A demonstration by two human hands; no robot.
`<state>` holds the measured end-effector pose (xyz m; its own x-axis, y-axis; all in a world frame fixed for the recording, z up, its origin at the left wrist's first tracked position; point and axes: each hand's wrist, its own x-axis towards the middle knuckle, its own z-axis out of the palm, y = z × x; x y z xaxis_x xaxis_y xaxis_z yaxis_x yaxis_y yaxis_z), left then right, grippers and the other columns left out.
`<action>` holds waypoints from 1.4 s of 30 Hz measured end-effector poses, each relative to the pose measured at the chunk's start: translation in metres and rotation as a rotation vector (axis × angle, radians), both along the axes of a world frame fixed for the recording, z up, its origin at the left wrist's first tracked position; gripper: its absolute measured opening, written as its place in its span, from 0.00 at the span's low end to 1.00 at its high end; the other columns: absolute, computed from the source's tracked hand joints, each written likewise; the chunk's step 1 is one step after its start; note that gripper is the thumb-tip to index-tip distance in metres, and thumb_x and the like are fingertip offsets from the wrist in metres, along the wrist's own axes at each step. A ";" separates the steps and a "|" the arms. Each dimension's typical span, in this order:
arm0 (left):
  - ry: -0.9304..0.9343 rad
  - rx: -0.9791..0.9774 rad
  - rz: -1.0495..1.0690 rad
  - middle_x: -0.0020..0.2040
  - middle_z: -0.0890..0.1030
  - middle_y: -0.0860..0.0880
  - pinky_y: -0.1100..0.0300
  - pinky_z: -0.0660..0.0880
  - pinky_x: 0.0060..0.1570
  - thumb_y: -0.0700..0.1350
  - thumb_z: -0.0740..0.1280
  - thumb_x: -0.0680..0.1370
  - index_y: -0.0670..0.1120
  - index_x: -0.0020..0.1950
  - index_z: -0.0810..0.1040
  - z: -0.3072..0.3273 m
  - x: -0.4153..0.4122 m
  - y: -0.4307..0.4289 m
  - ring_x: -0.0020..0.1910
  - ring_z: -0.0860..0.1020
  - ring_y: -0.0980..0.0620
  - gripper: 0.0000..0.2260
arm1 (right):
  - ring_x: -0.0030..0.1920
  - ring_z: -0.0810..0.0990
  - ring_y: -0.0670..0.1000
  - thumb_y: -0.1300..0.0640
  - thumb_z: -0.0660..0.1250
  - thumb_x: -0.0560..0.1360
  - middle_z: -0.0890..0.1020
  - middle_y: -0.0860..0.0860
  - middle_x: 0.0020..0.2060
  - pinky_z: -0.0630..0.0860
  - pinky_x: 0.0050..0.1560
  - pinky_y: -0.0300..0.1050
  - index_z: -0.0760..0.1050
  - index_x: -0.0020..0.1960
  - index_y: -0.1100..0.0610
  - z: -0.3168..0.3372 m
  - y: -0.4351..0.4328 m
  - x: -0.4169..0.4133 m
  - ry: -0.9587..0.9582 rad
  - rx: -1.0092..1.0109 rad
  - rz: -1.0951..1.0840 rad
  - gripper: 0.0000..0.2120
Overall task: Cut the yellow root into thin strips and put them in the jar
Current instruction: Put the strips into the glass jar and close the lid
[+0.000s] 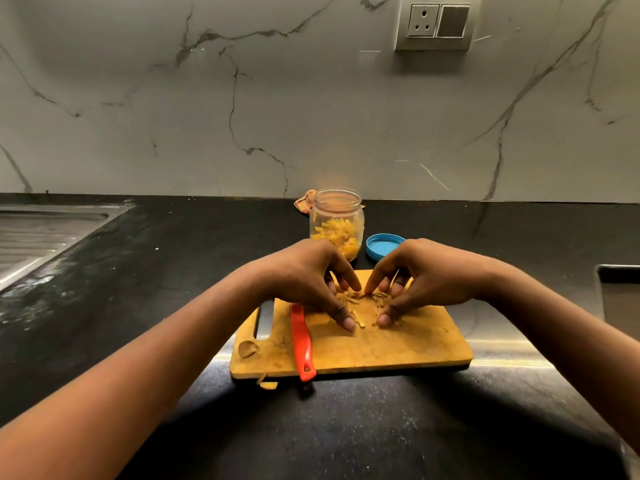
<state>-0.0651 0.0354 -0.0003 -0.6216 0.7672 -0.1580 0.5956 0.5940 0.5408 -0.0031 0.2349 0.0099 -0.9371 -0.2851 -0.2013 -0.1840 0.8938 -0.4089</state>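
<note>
One jar (336, 220), one blue lid (382, 245), one cutting board (398, 344), one red-handled knife (303, 344), one wall socket (423, 20).

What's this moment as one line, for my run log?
left hand, right hand: gathering yellow root strips; red-handled knife: on wooden cutting board; clear plastic jar: open, part-filled; blue lid: beside jar

Jar (336, 220) stands behind board (398, 348), lid (382, 245) to its right, knife (302, 341) on board.

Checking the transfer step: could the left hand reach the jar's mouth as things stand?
Probably yes. The jar stands open just behind the left hand, its blue lid lying off beside it, and nothing stands between them.
</note>
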 end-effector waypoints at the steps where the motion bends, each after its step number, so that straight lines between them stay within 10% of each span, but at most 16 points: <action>1: -0.005 0.011 0.000 0.45 0.78 0.60 0.64 0.75 0.45 0.50 0.79 0.68 0.53 0.60 0.82 -0.001 -0.001 0.000 0.47 0.77 0.58 0.22 | 0.48 0.78 0.45 0.42 0.76 0.63 0.80 0.43 0.47 0.80 0.50 0.50 0.80 0.53 0.43 -0.002 -0.001 0.000 0.026 -0.011 0.002 0.19; 8: -0.056 0.114 0.000 0.38 0.82 0.58 0.71 0.74 0.38 0.45 0.79 0.70 0.48 0.51 0.85 -0.007 -0.004 -0.001 0.39 0.80 0.63 0.11 | 0.39 0.78 0.42 0.48 0.73 0.70 0.81 0.42 0.39 0.74 0.35 0.33 0.82 0.51 0.48 -0.012 -0.016 -0.002 0.172 -0.019 0.026 0.11; 26: -0.185 0.290 0.107 0.41 0.86 0.46 0.62 0.80 0.45 0.36 0.75 0.72 0.40 0.47 0.85 -0.015 -0.004 -0.002 0.41 0.85 0.52 0.05 | 0.39 0.82 0.49 0.56 0.74 0.68 0.84 0.50 0.36 0.82 0.40 0.52 0.83 0.42 0.53 -0.014 -0.020 -0.001 0.161 -0.191 -0.029 0.03; 42: -0.163 0.698 0.148 0.42 0.85 0.44 0.62 0.80 0.46 0.33 0.72 0.73 0.35 0.48 0.82 0.026 -0.034 -0.010 0.43 0.84 0.51 0.05 | 0.38 0.85 0.50 0.61 0.74 0.70 0.85 0.55 0.36 0.82 0.43 0.42 0.83 0.44 0.61 0.035 -0.007 -0.024 0.409 -0.457 -0.093 0.05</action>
